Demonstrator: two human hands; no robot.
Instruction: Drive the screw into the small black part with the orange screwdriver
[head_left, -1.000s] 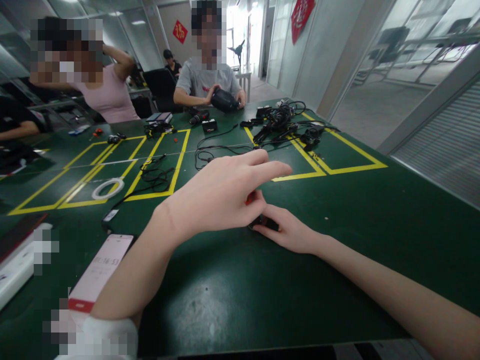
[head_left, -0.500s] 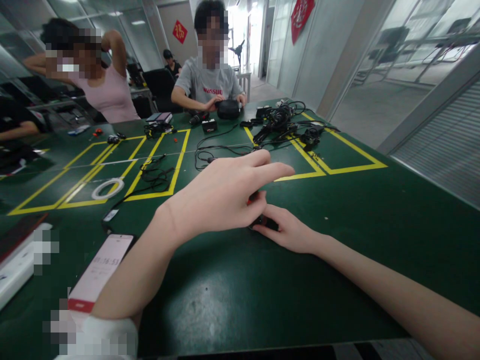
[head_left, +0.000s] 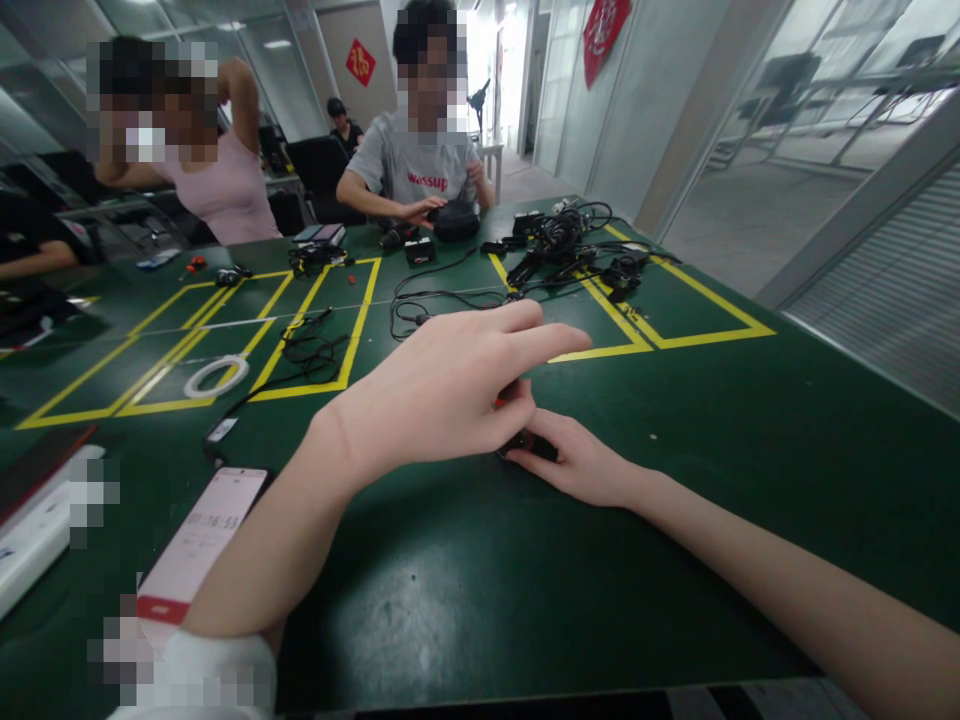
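My left hand [head_left: 450,385] reaches over the middle of the green table [head_left: 600,590]. Its thumb and a bent finger pinch together at the top of a small black object [head_left: 516,443], while other fingers stretch out to the right. A bit of orange-red shows between those pinching fingers. From the right, my right hand [head_left: 577,460] grips the same object low down, thumb and fingers closed on its side. Most of the object is hidden behind my hands, so its kind cannot be made out.
A phone [head_left: 202,540] lies by my left forearm, near a white power strip [head_left: 45,540]. Beyond are a white ring [head_left: 216,377], black cables [head_left: 311,350] and a tangled cable heap [head_left: 559,245]. Across the table, a person [head_left: 420,165] touches a black case [head_left: 456,221].
My hands and the object stay almost still. Across the table, the person in grey has lifted one hand off the black case. The person in pink has shifted their arms and head.
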